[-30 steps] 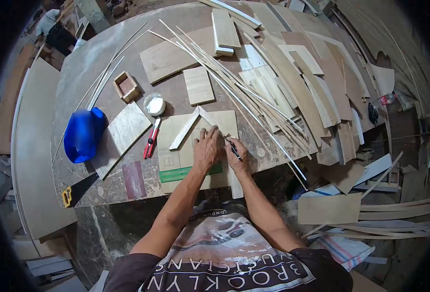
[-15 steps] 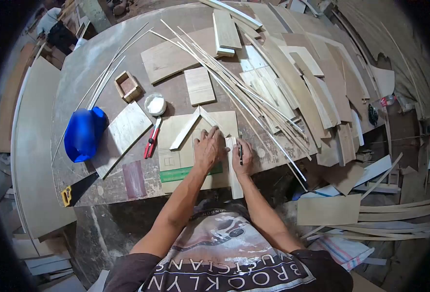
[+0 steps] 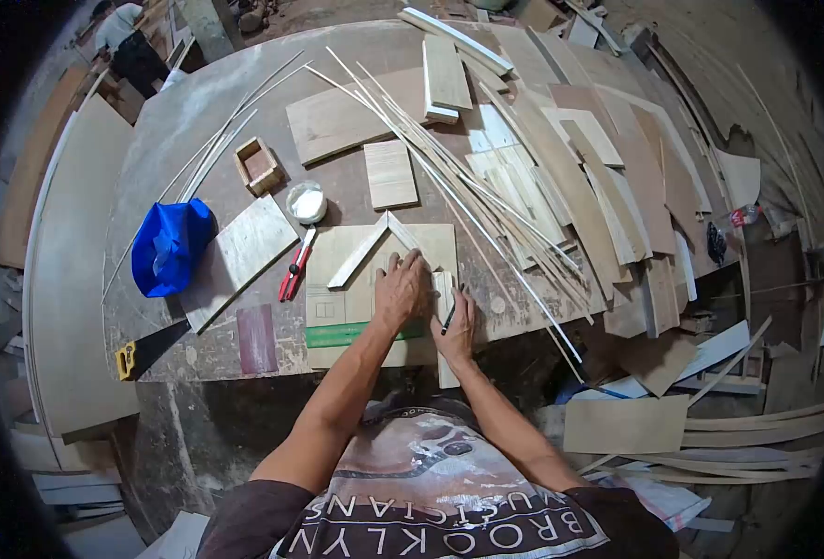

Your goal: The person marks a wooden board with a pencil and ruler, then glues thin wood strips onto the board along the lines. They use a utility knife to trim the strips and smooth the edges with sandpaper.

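Note:
My left hand (image 3: 401,290) lies flat, fingers spread, on a pale plywood panel (image 3: 337,303) with pencil lines drawn on it. Two thin wood strips (image 3: 365,247) form an upside-down V on that panel, just above my fingertips. My right hand (image 3: 456,326) holds a black pen (image 3: 450,317) and rests on a narrow wood strip (image 3: 444,321) lying along the panel's right edge. A green ruler (image 3: 342,334) lies across the panel under my left wrist.
Red-handled pliers (image 3: 294,265), a white glue tub (image 3: 306,200), a small wooden box (image 3: 257,165), a blue bag (image 3: 170,244) and a saw (image 3: 142,354) lie to the left. Long thin sticks (image 3: 468,186) and plywood offcuts (image 3: 598,186) cover the right side.
My right hand has slid down along the narrow strip toward the table's near edge, pen still in it. My left hand stays pressed on the panel. The view has shifted slightly.

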